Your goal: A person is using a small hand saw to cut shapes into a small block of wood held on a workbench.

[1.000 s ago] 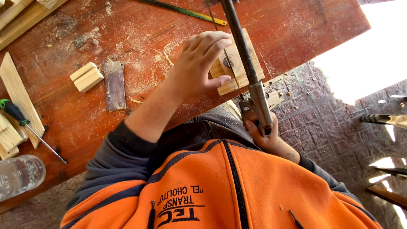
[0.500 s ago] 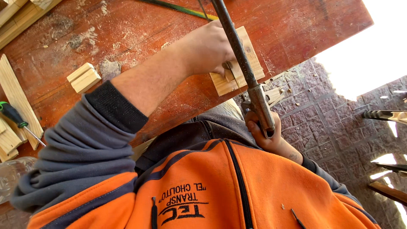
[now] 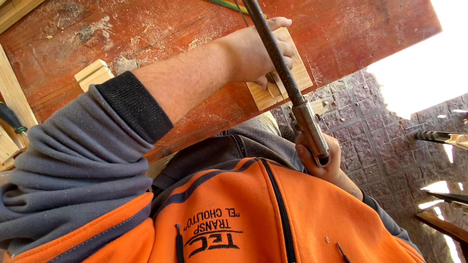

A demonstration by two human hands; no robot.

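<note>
- Screwdriver (image 3: 10, 119) with a dark and green handle lies at the far left edge of the red worktop (image 3: 146, 29), beside pale wood strips (image 3: 14, 102).
- Small pale wood block (image 3: 93, 74) sits on the sawdust-strewn worktop, well apart from the hands.
- Left hand (image 3: 258, 53), its grey sleeve pushed up the forearm, presses down on the wood piece (image 3: 297, 78) at the worktop's near edge, fingers curled over it.
- Hacksaw (image 3: 287, 87) crosses this wood piece, its dark frame running up past the left hand.
- Right hand (image 3: 324, 165) is closed around the hacksaw's handle, below the worktop edge, over the stone paving (image 3: 385, 141).
</note>
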